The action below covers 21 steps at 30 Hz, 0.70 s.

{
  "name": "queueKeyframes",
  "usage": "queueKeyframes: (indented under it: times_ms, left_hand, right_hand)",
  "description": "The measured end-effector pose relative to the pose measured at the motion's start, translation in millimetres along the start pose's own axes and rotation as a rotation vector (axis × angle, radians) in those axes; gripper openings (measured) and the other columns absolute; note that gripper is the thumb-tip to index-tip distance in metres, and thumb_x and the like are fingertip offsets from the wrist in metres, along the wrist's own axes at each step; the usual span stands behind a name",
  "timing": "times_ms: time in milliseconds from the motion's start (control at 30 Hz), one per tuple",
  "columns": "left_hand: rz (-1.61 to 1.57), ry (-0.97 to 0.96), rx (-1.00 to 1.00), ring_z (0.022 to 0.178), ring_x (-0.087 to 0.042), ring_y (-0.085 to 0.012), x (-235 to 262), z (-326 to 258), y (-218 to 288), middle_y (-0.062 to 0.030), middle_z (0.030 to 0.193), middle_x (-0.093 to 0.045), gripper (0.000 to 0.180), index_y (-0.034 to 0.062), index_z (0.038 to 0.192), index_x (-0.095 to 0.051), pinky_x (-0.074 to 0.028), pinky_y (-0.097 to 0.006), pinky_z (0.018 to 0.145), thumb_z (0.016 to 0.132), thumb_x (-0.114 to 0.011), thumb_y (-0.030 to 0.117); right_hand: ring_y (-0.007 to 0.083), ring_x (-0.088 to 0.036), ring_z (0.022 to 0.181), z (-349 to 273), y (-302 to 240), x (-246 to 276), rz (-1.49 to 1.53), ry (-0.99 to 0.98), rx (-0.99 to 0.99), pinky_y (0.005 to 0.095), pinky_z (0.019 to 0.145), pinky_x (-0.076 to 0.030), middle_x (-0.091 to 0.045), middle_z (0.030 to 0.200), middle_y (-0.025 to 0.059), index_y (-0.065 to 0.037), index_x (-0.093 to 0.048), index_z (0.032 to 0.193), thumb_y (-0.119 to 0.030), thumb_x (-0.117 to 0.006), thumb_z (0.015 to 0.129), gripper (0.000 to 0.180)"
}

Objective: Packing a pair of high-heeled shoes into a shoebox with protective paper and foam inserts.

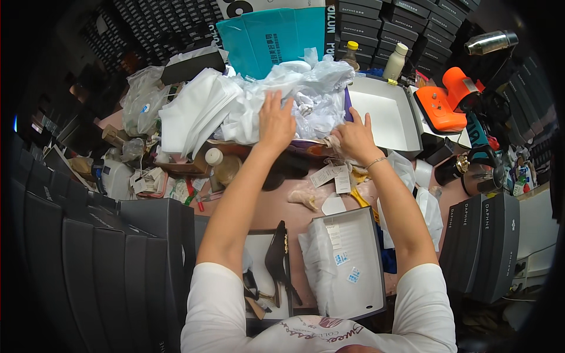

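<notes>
My left hand point(278, 125) lies with fingers stretched out on a heap of crumpled white plastic and tissue point(318, 97). That heap overflows a box with a purple inner edge point(347, 103). At the box's near right corner is my right hand point(355, 136), its fingers apart and touching the rim. Beside my left hand is a stack of white foam sheets point(197, 112). Closer to me, a black high-heeled shoe point(275, 256) with gold trim rests in an open shoebox point(250, 238). Right of it stands a grey-edged box lid point(359, 259) with white tissue along its side.
Dark shoeboxes point(106, 253) are stacked at left and more shoeboxes point(482, 241) at right. An open white box point(385, 109) and an orange device point(450, 103) stand at the far right. A capped bottle point(223, 165), paper tags point(335, 176) and yellow scissors-like handles point(359, 200) lie between.
</notes>
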State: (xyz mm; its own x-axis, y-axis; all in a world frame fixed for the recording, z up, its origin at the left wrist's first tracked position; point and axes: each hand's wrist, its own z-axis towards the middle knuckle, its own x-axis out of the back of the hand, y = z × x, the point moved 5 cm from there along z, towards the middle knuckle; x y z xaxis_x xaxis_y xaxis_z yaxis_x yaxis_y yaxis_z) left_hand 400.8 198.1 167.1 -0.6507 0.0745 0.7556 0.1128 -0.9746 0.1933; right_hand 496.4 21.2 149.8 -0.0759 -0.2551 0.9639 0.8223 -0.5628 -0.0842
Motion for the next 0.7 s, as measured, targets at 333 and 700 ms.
queueKeyframes:
  times_ms: [333, 700]
  left_hand:
    - [-1.112, 0.039, 1.316, 0.097, -0.058, -0.0272, -38, -26, -136, -0.0192, 0.114, -0.058, 0.055, -0.0021, 0.128, -0.048, -0.047, -0.036, 0.076, 0.080, -0.062, 0.020]
    - [-1.082, 0.519, 1.022, 0.051, -0.053, -0.0104, -24, -32, -139, -0.0053, 0.068, -0.058, 0.014, 0.0003, 0.098, -0.056, -0.043, -0.022, 0.044, 0.088, -0.056, 0.011]
  right_hand:
    - [0.0360, -0.045, 0.124, 18, -12, -17, -0.118, -0.364, -0.059, 0.0603, 0.104, -0.023, -0.069, 0.096, 0.0167, -0.004, -0.073, 0.082, -0.042, -0.039, 0.095, 0.053]
    - [0.0270, -0.055, 0.087, 7, -16, -14, 0.016, 0.198, 0.006, 0.0439, 0.073, -0.041, -0.058, 0.083, 0.0096, -0.009, -0.069, 0.068, -0.039, -0.057, 0.087, 0.037]
